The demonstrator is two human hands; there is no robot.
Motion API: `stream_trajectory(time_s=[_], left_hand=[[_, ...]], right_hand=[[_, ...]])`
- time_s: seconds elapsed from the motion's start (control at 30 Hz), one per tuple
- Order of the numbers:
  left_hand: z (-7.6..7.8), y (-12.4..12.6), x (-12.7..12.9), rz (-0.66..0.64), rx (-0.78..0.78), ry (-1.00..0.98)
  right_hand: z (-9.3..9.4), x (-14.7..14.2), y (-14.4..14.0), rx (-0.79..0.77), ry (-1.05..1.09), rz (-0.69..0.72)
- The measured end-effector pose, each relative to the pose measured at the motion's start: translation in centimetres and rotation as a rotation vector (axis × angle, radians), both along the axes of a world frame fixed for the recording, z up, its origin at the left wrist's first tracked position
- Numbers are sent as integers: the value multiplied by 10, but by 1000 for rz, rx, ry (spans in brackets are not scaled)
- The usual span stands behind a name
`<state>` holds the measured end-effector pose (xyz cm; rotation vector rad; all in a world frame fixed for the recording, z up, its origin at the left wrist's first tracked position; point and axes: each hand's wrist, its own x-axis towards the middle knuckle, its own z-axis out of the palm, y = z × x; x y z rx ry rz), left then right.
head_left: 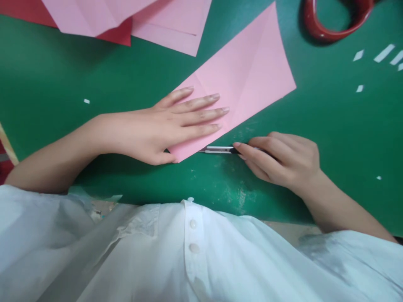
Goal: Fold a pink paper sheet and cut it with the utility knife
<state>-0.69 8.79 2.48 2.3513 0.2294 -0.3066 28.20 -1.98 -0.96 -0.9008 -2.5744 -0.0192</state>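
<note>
My left hand [170, 128] lies flat with fingers spread on a folded sheet of pink paper [248, 71], pressing it to the green tabletop. The paper slants from the lower left up to the right, and faint creases cross it. In my right hand [283, 157] is a slim utility knife [220, 149], gripped between thumb and fingers. Its blade end points left and meets the lower edge of the paper near my left thumb; the tip is hidden under or behind that edge.
Pink sheets [170, 31] and a red sheet [116, 33] lie at the top left. Red scissor-like handles [327, 35] rest at the top right. Small white scraps [384, 53] are scattered on the green tabletop [340, 121]. My shirt is against the near edge.
</note>
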Motion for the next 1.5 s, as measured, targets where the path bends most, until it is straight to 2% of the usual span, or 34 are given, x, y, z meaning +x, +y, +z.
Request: stream_trajectory(time_s=[0.3, 0.47, 0.67, 0.9, 1.2, 1.5], left_hand=[[-1, 1, -2, 48, -64, -86], [-2, 1, -2, 50, -74, -100], [-4, 0, -3, 78, -100, -116], [-3, 1, -3, 77, -101, -113], [-4, 1, -3, 76, -101, -125], [-5, 1, -4, 57, -85, -115]], right_hand=[[0, -15, -1, -31, -5, 91], [1, -19, -2, -51, -13, 77], [4, -17, 0, -151, -40, 72], [5, -18, 1, -100, -83, 83], [4, -15, 2, -236, -57, 92], [4, -16, 4, -121, -60, 160]])
